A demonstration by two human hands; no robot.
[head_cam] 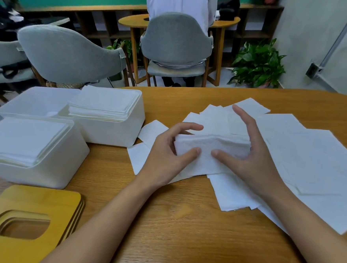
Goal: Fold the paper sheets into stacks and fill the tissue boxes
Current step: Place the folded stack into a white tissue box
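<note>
The wooden worktop [162, 223] carries a wide scatter of loose paper sheets [310, 157] on its right half. On the left stand three white tissue boxes: the near box [42, 171] and the far right box [111, 133] are already filled, while the far left box [33, 99] looks mostly empty. The wooden lids [30, 203] are piled at the near left corner.

A folded stack [210, 143] rests on the loose sheets, between the hands. The left hand [164, 157] grips its left end, fingers over the top and thumb on the front. The right hand [255, 157] is spread loosely at the right end, with the thumb touching the front.

The stack is probably being squared up. Even pressure from both ends should keep the soft layers aligned so they enter the far left box flat.
</note>
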